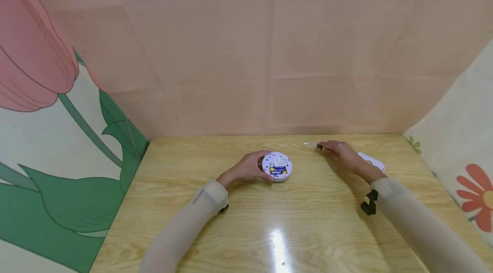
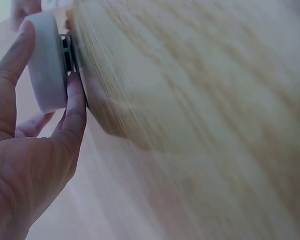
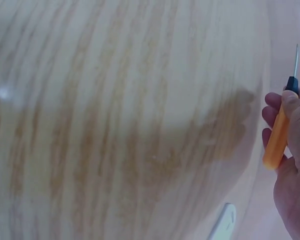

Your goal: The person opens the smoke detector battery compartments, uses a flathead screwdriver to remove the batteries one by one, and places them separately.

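My left hand (image 1: 250, 166) grips the edge of a round white device (image 1: 271, 161), with the thumb on one side and fingers on the other. Its upper face has small dark holes, a pale label and a blue-and-yellow label. In the left wrist view the device (image 2: 49, 75) shows its smooth white side, with a dark part between it and the table. Off to the right, my right hand (image 1: 344, 155) holds a screwdriver (image 3: 276, 142) by its orange handle. The thin metal shaft, past a black collar, points left in the head view.
A flat white plate (image 1: 379, 164) with a cut-out lies on the wooden table (image 1: 246, 230), partly behind my right wrist. A pink backdrop (image 1: 246, 50) rises at the table's far edge, with flower-printed cloth (image 1: 470, 136) at the sides.
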A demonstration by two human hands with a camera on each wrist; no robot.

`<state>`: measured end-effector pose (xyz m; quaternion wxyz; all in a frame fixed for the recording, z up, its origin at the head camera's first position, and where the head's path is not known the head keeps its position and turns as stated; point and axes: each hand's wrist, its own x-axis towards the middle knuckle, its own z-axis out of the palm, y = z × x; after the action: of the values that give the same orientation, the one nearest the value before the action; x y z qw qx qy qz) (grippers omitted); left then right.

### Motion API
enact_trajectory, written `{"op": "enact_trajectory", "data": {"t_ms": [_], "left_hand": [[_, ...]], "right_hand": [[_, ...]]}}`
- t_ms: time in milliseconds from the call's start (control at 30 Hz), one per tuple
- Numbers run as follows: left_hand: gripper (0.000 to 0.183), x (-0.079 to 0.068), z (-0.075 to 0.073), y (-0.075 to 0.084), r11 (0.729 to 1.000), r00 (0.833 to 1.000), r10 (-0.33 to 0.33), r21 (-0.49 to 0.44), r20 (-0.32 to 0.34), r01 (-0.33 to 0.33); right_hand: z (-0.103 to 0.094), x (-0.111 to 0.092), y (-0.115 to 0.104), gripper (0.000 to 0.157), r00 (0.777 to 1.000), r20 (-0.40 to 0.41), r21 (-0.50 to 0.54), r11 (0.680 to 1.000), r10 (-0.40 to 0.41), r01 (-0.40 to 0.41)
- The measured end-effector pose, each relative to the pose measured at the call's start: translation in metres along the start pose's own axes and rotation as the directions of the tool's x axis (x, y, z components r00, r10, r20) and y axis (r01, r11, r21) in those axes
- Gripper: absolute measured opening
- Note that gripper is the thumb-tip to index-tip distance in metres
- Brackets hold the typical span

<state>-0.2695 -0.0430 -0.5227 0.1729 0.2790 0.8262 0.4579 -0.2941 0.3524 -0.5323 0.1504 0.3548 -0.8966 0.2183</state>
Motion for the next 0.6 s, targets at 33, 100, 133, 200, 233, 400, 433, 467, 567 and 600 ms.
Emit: {"op": "enact_trajectory", "data": {"t_ms": [33, 100, 133, 200, 233, 400, 433, 467, 567, 600], "left_hand": [[0.095, 0.000, 0.000, 0.000, 1.000, 1.000, 0.001, 0.004, -0.001, -0.001], [0.097, 0.000, 0.000, 0.001, 1.000, 1.000, 0.000, 0.010, -0.004, 0.000], [0.098, 0.000, 0.000, 0.001, 1.000, 1.000, -0.002, 0.015, -0.003, 0.002], [0.099, -0.001, 0.000, 0.001, 1.000, 1.000, -0.009, 0.018, 0.000, 0.009], [0.100, -0.001, 0.000, 0.002, 1.000, 1.000, -0.013, 0.017, 0.000, 0.013], [0.102, 0.000, 0.000, 0.002, 1.000, 1.000, -0.021, 0.016, 0.001, 0.021], [0.102, 0.000, 0.000, 0.003, 1.000, 1.000, -0.023, 0.017, 0.001, 0.023], [0.102, 0.000, 0.000, 0.003, 1.000, 1.000, -0.024, 0.016, 0.001, 0.024], [0.103, 0.000, 0.000, 0.003, 0.999, 1.000, -0.030, 0.012, 0.002, 0.030], [0.103, -0.001, 0.000, 0.003, 0.999, 0.999, -0.033, 0.013, 0.003, 0.033]], "right_hand": [[-0.002, 0.000, -0.001, 0.034, 1.000, -0.002, 0.000, 1.000, -0.009, 0.009], [-0.006, 0.001, -0.002, 0.037, 1.000, -0.005, -0.001, 1.000, -0.026, 0.026], [-0.008, 0.001, -0.003, 0.037, 1.000, -0.006, 0.001, 1.000, -0.029, 0.029], [-0.012, 0.002, -0.005, 0.037, 1.000, -0.005, 0.003, 1.000, -0.031, 0.031], [-0.014, 0.003, -0.005, 0.036, 1.000, -0.002, 0.001, 1.000, -0.030, 0.030], [-0.022, 0.007, -0.010, 0.031, 1.000, 0.027, -0.003, 1.000, -0.012, 0.012], [-0.024, 0.007, -0.012, 0.030, 0.999, 0.035, -0.005, 1.000, -0.002, 0.003], [-0.025, 0.008, -0.013, 0.029, 0.999, 0.040, -0.010, 1.000, 0.006, -0.006], [-0.027, 0.010, -0.016, 0.027, 0.999, 0.047, -0.016, 1.000, 0.013, -0.012], [-0.028, 0.011, -0.017, 0.026, 0.999, 0.050, -0.019, 1.000, 0.007, -0.006]]}}
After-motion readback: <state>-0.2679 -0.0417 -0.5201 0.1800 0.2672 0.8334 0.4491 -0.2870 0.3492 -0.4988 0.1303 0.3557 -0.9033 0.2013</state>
